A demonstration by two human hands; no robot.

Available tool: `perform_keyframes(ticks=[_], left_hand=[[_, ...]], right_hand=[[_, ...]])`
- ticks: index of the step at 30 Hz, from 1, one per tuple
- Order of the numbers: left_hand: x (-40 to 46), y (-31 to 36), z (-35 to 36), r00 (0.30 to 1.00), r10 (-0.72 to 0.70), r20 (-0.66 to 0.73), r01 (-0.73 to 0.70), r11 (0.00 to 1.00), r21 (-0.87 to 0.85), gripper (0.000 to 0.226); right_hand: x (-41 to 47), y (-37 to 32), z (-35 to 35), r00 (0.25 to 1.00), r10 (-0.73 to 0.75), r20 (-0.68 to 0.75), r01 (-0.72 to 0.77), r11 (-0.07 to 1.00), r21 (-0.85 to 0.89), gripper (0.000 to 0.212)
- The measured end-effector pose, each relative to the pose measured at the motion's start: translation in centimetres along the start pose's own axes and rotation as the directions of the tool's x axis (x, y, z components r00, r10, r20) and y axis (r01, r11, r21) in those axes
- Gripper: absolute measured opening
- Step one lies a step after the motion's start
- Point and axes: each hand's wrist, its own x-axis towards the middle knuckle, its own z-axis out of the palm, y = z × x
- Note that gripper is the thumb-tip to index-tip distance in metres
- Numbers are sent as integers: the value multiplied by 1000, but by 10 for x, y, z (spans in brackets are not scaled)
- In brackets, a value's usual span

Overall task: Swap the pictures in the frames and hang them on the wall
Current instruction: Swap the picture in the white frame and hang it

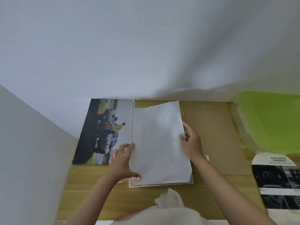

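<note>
1. The white sheet (159, 143) lies blank side up on the pale frame (162, 185), skewed, with its far corner past the frame's far edge and only the frame's near edge showing clearly. The left hand (122, 161) pinches the sheet's left edge, thumb on its near corner. The right hand (191, 140) holds the right edge with thumb on top and fingers seemingly under it.
2. Risk: the sheet looks thin and limp, so I judge that pushing it square from both sides could buckle or crease it.
3. Risk: the sheet is skewed on the frame. If the brown backing board (217, 140), just right of the frame, goes on before the sheet is straightened, a corner could be trapped and folded.
4. Risk: the car picture (103, 132), just left of the frame, touches the left hand. A sideways drag could shift it.
5. Surface: a light wooden table (90, 189) set against a plain white wall (129, 46), with a white panel closing it in, left of the frame.
6. Right of the frame, beyond the board, sits a clear box with a green lid (269, 120), and nearer than it a printed brochure (279, 182). White cloth (168, 202) bunches at the table's near edge.
</note>
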Motion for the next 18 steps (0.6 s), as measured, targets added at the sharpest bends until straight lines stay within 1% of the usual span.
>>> perform_keyframes(ticks=[4, 8, 11, 14, 16, 18], left_hand=[[-4, -2, -1, 999, -1, -36, -2, 995, -100, 122], [-9, -3, -3, 991, 21, -130, -54, 965, -256, 102], [-15, 0, -6, 982, 31, -188, -110, 898, -426, 85], [-19, 4, -6, 980, 27, -196, -135, 814, -565, 78], [-20, 6, -7, 973, 33, -230, -173, 765, -621, 77], [-21, 10, -9, 961, 61, -271, -228, 733, -641, 74]], right_hand=[[-3, -8, -3, 999, -25, -22, 27, 991, 127, 53], [-5, -14, -9, 999, -13, -35, 20, 981, 194, 53], [-8, -19, -15, 998, -14, -59, 27, 972, 235, 53], [-13, -21, -21, 996, -27, -85, 50, 959, 279, 52], [-18, -22, -26, 995, -12, -103, 46, 943, 330, 50], [-24, -23, -33, 992, 8, -123, 42, 918, 394, 49]])
